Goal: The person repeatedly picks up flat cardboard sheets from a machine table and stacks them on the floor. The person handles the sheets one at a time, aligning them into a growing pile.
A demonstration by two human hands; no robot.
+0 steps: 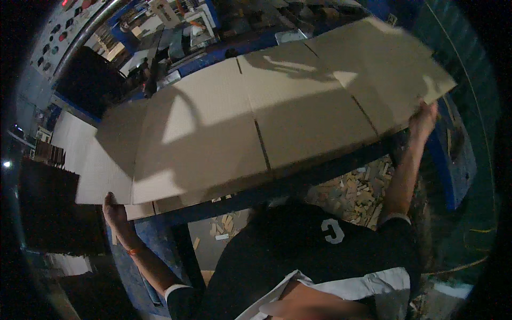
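Note:
A large flattened cardboard sheet (213, 133) with creases and cut slots spans most of the view, tilted, with its right end higher. My left hand (113, 209) grips its lower left corner from beneath; an orange band is on that wrist. My right hand (424, 120) holds the sheet's right edge, arm stretched out. My dark shirt fills the lower middle of the view.
A blue bench frame (320, 173) runs under the sheet. Small wood offcuts (357, 192) lie piled on the floor below it. Pale flat sheets (69, 138) are stacked at the left, above a dark stack (48, 213). Machinery and clutter (176, 26) stand at the back.

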